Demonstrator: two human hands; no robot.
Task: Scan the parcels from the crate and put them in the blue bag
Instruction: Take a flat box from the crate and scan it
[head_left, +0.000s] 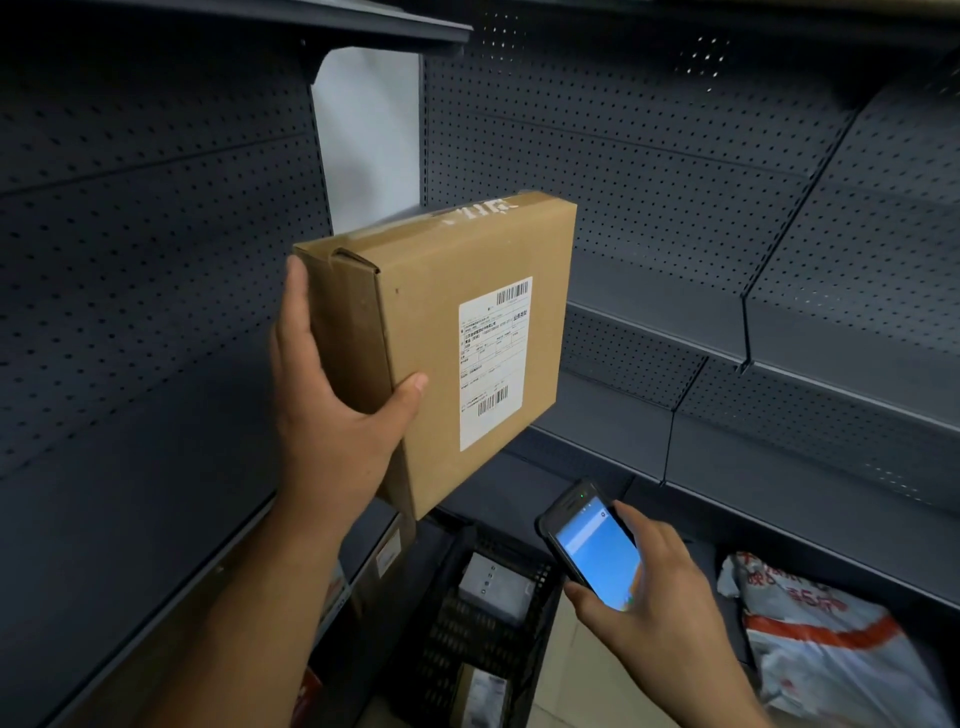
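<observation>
Left hand (332, 415): most of its fingers wrap out of sight behind the cardboard box (467, 322). Print on the box label (493, 364) is too small for me to read. The box and my left forearm cover the far left of the black crate (457, 644). Parcels inside are blurred; the near one (483, 696) is cut by the bottom edge. Scanner (592, 551) screen text is unreadable, and my right hand (654, 597) hides its near end. White-and-orange sack (831, 649), near right, runs off the right and bottom edges, its red print smeared.

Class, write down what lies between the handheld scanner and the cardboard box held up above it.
Nothing: in the head view the gap from the scanner up to the box is bare, with only the grey shelf behind it.
</observation>
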